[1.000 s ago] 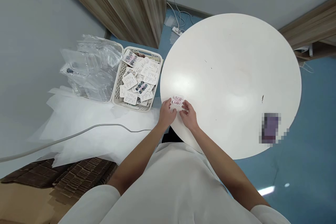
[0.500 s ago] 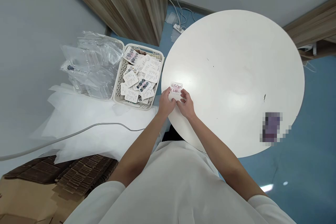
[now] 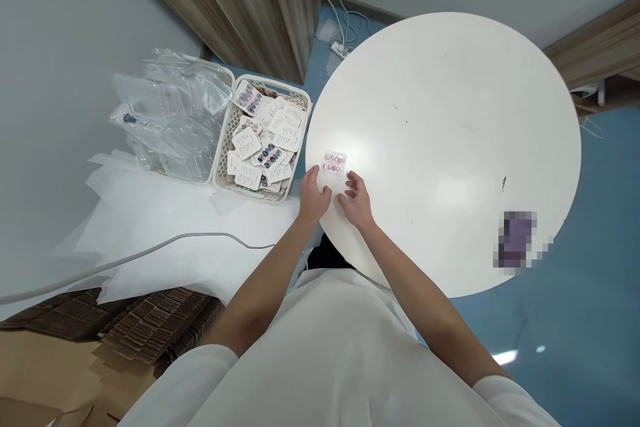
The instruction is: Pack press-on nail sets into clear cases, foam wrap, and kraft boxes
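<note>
A card of pink press-on nails (image 3: 334, 163) lies flat near the left edge of the round white table (image 3: 450, 113). My left hand (image 3: 314, 199) rests just below its left corner, thumb and fingers apart, with nothing held. On the other side, my right hand (image 3: 356, 201) is by the card's lower right corner, fingers slightly curled and spread, also holding nothing. To the left of the table, a white plastic basket (image 3: 216, 173) is filled with similar nail cards (image 3: 271, 156), many face down with printed text.
Clear plastic packaging (image 3: 170, 113) fills a second basket farther left. White sheets (image 3: 165, 220) spread below the baskets, with a grey cable (image 3: 200, 235) across them. Flattened cardboard (image 3: 145, 333) is stacked at lower left. A blurred purple item (image 3: 517, 240) lies near the table's right edge.
My fingers, earlier at the card's edges, have come away from it. Both hands now sit slightly lower and farther apart, with the card left flat on the table.
</note>
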### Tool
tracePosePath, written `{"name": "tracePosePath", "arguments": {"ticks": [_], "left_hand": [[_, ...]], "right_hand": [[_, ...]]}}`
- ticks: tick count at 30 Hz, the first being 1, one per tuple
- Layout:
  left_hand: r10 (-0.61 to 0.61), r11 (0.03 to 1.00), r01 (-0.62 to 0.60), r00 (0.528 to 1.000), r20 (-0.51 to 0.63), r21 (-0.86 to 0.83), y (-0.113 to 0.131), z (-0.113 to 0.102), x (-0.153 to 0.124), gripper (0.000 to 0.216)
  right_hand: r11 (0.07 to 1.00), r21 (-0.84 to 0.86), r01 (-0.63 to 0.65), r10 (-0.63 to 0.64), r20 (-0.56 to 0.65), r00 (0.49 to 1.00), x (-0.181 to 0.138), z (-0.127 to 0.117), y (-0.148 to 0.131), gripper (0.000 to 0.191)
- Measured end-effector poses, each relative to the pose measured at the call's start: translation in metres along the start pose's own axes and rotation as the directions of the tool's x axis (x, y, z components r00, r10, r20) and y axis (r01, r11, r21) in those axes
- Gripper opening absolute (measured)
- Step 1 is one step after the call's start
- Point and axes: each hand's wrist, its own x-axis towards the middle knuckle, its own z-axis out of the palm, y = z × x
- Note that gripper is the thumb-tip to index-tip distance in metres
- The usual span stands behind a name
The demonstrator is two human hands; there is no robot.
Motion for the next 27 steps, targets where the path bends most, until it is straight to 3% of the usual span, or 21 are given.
{"name": "tracePosePath", "arguments": {"ticks": [8,14,20,27], "left_hand": [[-0.005,0.999,0.005,1.000,-0.005,0.044,-0.001,0.008,-0.034,0.052],[-0.026,0.999,0.024,0.999,0.034,0.046,0.003,0.016,-0.076,0.045],[-0.236,0.942,0.279,0.946,0.220,-0.187,0.016,0.024,-0.142,0.044],[-0.287,0.912,0.318,0.946,0.150,-0.258,0.012,0.020,-0.202,0.043]], "right_hand": [[1.000,-0.004,-0.007,0.007,0.078,0.997,-0.029,-0.012,0.011,0.062],[0.997,-0.026,-0.067,0.071,0.198,0.978,-0.062,-0.041,0.017,0.063],[0.995,-0.066,-0.077,0.096,0.361,0.928,-0.109,-0.086,0.035,0.046],[0.997,-0.063,-0.052,0.073,0.392,0.917,-0.151,-0.106,0.066,0.033]]}}
